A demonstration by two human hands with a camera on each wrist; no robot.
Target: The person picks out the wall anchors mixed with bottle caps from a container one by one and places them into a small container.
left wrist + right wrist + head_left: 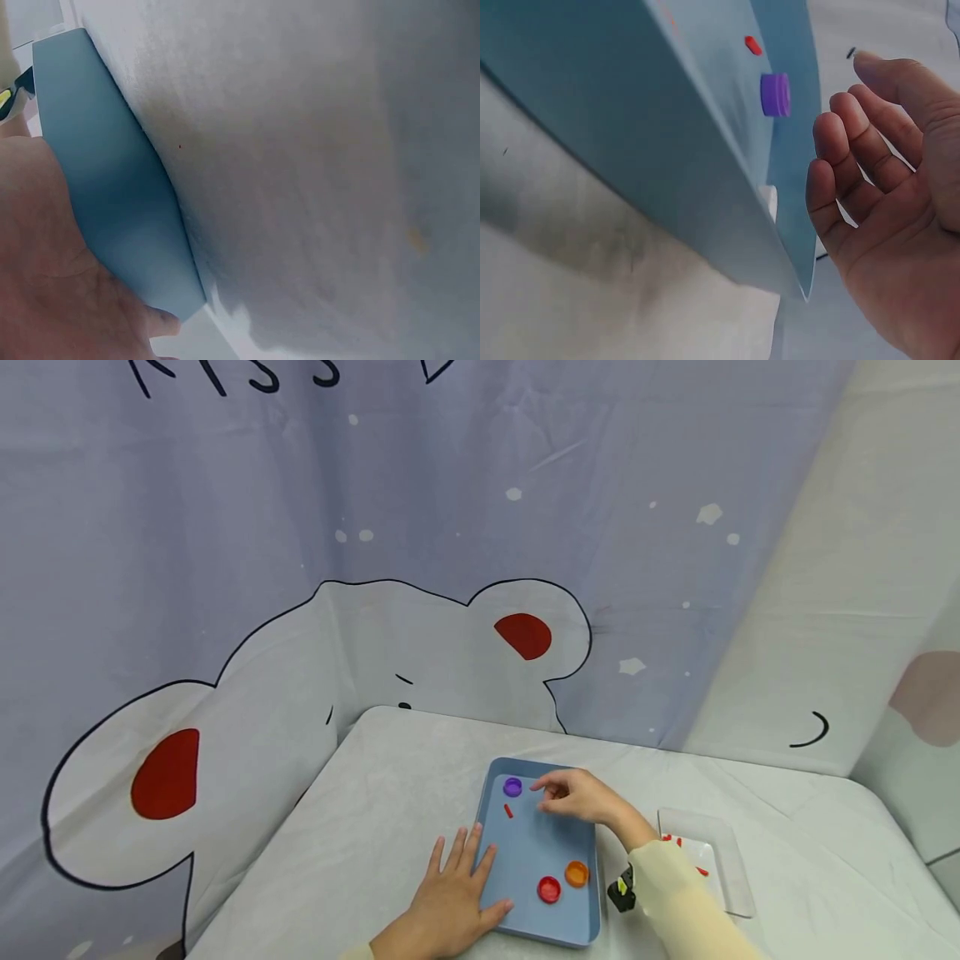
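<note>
A blue tray (525, 852) lies on the white-covered table. Inside it, a purple round cap (512, 787) is near the far left corner, with a small red stick-like piece (507, 811) just below it. A red round cap (549, 889) and an orange one (577, 873) sit at the near end. My left hand (450, 893) rests with spread fingers along the tray's left edge. Over the tray's far part, my right hand (573, 795) hovers beside the purple cap. The right wrist view shows its fingers loosely bent and thumb apart, holding nothing.
A clear plastic box (738, 877) with several small red pieces stands right of the tray, beside my right sleeve (675, 897). A dark device (621, 892) is at the right wrist. Behind the table hangs a printed curtain (450, 527).
</note>
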